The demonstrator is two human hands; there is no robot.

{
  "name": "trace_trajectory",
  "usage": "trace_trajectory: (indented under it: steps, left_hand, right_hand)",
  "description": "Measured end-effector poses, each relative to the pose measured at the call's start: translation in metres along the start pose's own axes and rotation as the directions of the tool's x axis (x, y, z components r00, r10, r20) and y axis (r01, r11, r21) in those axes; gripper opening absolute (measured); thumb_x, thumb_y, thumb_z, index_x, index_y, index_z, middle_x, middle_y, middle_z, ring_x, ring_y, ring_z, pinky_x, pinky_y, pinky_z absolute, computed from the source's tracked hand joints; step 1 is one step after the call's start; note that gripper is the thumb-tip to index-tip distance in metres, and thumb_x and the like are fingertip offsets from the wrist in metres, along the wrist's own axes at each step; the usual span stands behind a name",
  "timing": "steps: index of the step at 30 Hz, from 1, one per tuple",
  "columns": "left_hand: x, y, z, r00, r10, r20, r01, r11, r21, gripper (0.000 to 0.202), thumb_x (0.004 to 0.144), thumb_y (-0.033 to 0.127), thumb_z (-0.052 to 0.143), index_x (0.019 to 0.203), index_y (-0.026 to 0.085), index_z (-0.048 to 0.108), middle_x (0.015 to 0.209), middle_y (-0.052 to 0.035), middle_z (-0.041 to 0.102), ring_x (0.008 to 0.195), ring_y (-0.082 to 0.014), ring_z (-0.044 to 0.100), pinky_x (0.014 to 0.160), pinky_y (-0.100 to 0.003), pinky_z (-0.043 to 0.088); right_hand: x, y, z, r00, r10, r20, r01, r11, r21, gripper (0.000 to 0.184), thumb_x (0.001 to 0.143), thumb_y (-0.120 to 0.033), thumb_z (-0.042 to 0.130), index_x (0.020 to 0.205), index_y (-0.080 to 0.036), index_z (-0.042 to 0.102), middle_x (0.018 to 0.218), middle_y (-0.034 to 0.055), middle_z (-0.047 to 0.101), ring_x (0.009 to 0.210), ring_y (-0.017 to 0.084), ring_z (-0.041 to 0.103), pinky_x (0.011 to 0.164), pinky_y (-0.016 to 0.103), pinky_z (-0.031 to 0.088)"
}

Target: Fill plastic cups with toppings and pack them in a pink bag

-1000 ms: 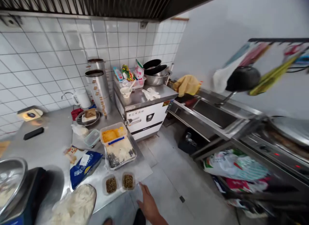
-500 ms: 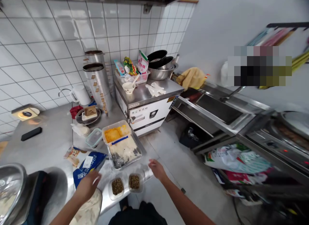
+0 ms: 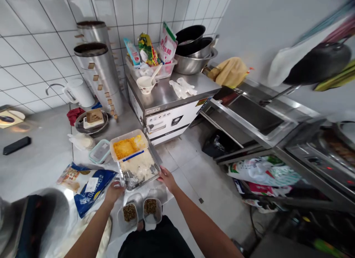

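A metal tray [image 3: 138,172] with white crumbs and dark bits lies on the steel counter [image 3: 41,158], with a plastic tub of yellow crumbs [image 3: 127,145] sitting on its far end. My left hand [image 3: 113,191] grips the tray's near left corner. My right hand [image 3: 167,177] holds its near right corner. Both hands have fingers curled on the rim. Two small tubs of brown-green grains [image 3: 129,212] [image 3: 150,206] stand just in front of the tray, between my arms.
A blue bag [image 3: 88,189] lies left of the tray, with a lidded box [image 3: 100,150], a white jug [image 3: 79,92] and two steel cylinders [image 3: 100,69] behind. A white machine [image 3: 169,117] holds bowls, packets and gloves. Sink [image 3: 249,117] and stove [image 3: 332,150] run along the right.
Both hands have reached forward from near the counter edge and closed on the near corners of the metal tray. The view has tilted down and moved closer.
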State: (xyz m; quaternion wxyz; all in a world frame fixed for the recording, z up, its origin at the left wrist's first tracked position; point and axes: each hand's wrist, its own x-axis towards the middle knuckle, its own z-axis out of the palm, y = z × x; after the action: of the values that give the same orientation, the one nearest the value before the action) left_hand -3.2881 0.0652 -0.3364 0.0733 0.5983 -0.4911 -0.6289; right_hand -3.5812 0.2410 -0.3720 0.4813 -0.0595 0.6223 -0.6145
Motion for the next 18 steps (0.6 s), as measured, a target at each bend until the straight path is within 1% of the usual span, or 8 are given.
trace_trajectory:
  steps: [2, 3, 6, 8, 9, 12, 15, 18]
  left_hand:
    - [-0.002, -0.007, 0.002, 0.998, -0.040, 0.056, 0.044, 0.997, -0.064, 0.048, 0.062, 0.035, 0.081, 0.101, 0.015, 0.062, 0.084, -0.0078, 0.073, 0.080, -0.0241, 0.070, 0.077, -0.036, 0.053]
    - [-0.003, -0.009, 0.003, 0.995, -0.059, 0.086, 0.066, 0.994, -0.091, 0.043, 0.060, 0.034, 0.083, 0.094, 0.015, 0.064, 0.081, -0.0065, 0.073, 0.078, -0.0227, 0.070, 0.078, -0.035, 0.053]
    - [-0.006, -0.014, 0.005, 0.983, -0.109, 0.146, 0.133, 0.977, -0.166, 0.036, 0.058, 0.036, 0.087, 0.078, 0.017, 0.064, 0.075, -0.0038, 0.073, 0.077, -0.0206, 0.070, 0.078, -0.033, 0.053]
    - [-0.009, -0.016, 0.006, 0.978, -0.135, 0.156, 0.169, 0.959, -0.226, 0.036, 0.059, 0.036, 0.088, 0.076, 0.019, 0.062, 0.077, -0.0028, 0.073, 0.080, -0.0199, 0.071, 0.080, -0.031, 0.053]
    - [-0.011, -0.017, 0.006, 0.977, -0.146, 0.158, 0.184, 0.949, -0.258, 0.034, 0.060, 0.035, 0.088, 0.076, 0.019, 0.062, 0.078, -0.0027, 0.074, 0.081, -0.0197, 0.072, 0.082, -0.031, 0.054]
    - [-0.015, -0.019, 0.005, 0.970, -0.171, 0.175, 0.225, 0.906, -0.358, 0.026, 0.064, 0.023, 0.085, 0.080, 0.018, 0.065, 0.084, -0.0047, 0.076, 0.089, -0.0218, 0.074, 0.090, -0.035, 0.056]
    - [-0.018, -0.019, 0.006, 0.966, -0.175, 0.192, 0.245, 0.857, -0.452, 0.018, 0.068, 0.012, 0.079, 0.079, 0.017, 0.065, 0.085, -0.0062, 0.075, 0.099, -0.0252, 0.074, 0.099, -0.039, 0.056]
    - [-0.020, -0.020, 0.009, 0.970, -0.175, 0.171, 0.239, 0.822, -0.517, 0.016, 0.070, 0.008, 0.076, 0.077, 0.017, 0.065, 0.084, -0.0057, 0.074, 0.102, -0.0246, 0.074, 0.101, -0.036, 0.056]
  right_hand:
    - [0.000, -0.003, -0.007, 0.999, 0.019, 0.034, -0.019, 1.000, 0.015, 0.067, 0.067, -0.047, 0.079, 0.127, -0.023, 0.062, 0.100, 0.0025, 0.072, 0.080, 0.016, 0.065, 0.079, 0.036, 0.057]
    - [0.000, -0.004, -0.009, 0.998, 0.032, 0.053, -0.033, 0.999, 0.017, 0.064, 0.066, -0.046, 0.080, 0.122, -0.021, 0.065, 0.094, 0.0017, 0.072, 0.079, 0.016, 0.065, 0.079, 0.035, 0.057]
    - [0.002, -0.005, -0.011, 0.993, 0.082, 0.079, -0.084, 0.996, 0.017, 0.044, 0.061, -0.043, 0.082, 0.094, -0.016, 0.073, 0.078, 0.0009, 0.071, 0.077, 0.017, 0.066, 0.083, 0.035, 0.057]
    - [0.006, -0.004, -0.010, 0.992, 0.120, 0.047, -0.122, 0.992, 0.030, 0.035, 0.059, -0.041, 0.083, 0.079, -0.016, 0.070, 0.071, 0.0006, 0.070, 0.076, 0.018, 0.067, 0.082, 0.036, 0.057]
    - [0.008, -0.003, -0.010, 0.990, 0.140, 0.015, -0.140, 0.989, 0.045, 0.033, 0.058, -0.040, 0.082, 0.077, -0.016, 0.068, 0.069, 0.0002, 0.070, 0.075, 0.019, 0.068, 0.082, 0.036, 0.058]
    - [0.011, -0.003, -0.011, 0.976, 0.201, -0.081, -0.191, 0.974, 0.119, 0.030, 0.062, -0.039, 0.077, 0.078, -0.019, 0.063, 0.068, 0.0001, 0.069, 0.075, 0.020, 0.070, 0.082, 0.037, 0.058]
    - [0.011, -0.004, -0.011, 0.960, 0.254, -0.115, -0.231, 0.955, 0.187, 0.023, 0.072, -0.038, 0.071, 0.078, -0.019, 0.059, 0.071, 0.0018, 0.069, 0.077, 0.020, 0.070, 0.083, 0.039, 0.059]
    - [0.010, -0.004, -0.004, 0.955, 0.258, -0.149, -0.226, 0.953, 0.204, 0.025, 0.085, -0.041, 0.064, 0.075, -0.019, 0.056, 0.069, -0.0006, 0.063, 0.072, 0.016, 0.066, 0.079, 0.037, 0.058]
